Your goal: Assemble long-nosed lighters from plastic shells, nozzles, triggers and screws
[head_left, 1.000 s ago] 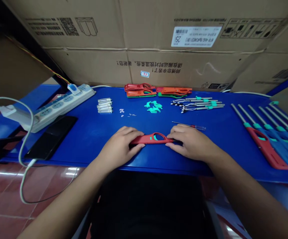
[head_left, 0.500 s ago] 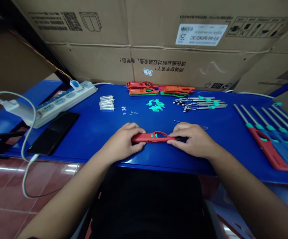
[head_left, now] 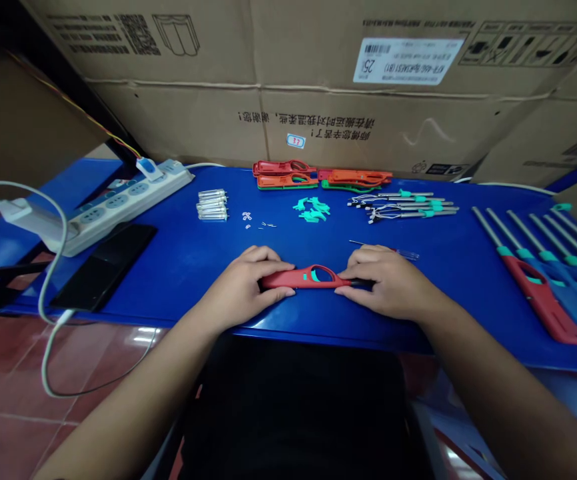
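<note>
Left hand (head_left: 242,288) and right hand (head_left: 393,283) pinch a long red plastic casing (head_left: 297,279) with fingers at nine and three o'clock, apparently steadying it; even pressure seems called for next.

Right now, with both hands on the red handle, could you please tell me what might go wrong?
The right hand might knock the screwdriver, which lies just beyond it. The left hand, if it reached forward, could scatter the tiny loose pins. The red handle could slip if either grip loosens.
</note>
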Tool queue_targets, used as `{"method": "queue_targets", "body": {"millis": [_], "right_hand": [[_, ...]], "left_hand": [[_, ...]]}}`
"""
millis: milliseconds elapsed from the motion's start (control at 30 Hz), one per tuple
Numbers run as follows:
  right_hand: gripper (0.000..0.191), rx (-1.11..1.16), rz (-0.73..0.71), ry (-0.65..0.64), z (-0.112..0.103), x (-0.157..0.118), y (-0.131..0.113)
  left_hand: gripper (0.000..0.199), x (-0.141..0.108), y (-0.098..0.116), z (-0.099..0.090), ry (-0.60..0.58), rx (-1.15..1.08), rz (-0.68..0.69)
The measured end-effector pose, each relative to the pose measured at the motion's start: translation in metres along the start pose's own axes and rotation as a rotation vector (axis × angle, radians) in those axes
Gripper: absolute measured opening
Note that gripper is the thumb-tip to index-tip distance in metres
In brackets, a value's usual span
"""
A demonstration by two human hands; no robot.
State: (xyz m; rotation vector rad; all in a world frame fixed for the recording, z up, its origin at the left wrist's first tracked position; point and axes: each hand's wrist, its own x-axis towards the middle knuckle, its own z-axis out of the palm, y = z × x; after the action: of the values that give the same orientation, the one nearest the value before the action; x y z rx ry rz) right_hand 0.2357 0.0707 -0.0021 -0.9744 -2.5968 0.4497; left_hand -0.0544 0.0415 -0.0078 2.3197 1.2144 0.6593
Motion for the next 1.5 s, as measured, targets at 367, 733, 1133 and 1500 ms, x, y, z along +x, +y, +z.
{"method": "queue_targets", "body": {"millis": [367, 733, 1133, 1500], "right_hand": [[0.021, -0.029, 0.073, -0.036, 0.001, 0.003, -0.011], [0.02, -0.066, 0.069, -0.003, 0.006, 0.004, -0.016], [0.027, -0.13, 0.032, -0.093, 0.002, 0.002, -0.01], [0.032, -0.29, -0.043, -0.059, 0.005, 0.0, -0.015]], "left_hand": [[0.04, 0.002, 0.0, 0.0, -0.023, 0.023, -0.049], [0.031, 0.002, 0.008, 0.003, -0.019, 0.072, 0.012], [0.051, -0.008, -0.006, -0.016, -0.051, 0.115, -0.021], [0.04, -0.011, -0.013, -0.021, -0.059, 0.131, 0.02]]}}
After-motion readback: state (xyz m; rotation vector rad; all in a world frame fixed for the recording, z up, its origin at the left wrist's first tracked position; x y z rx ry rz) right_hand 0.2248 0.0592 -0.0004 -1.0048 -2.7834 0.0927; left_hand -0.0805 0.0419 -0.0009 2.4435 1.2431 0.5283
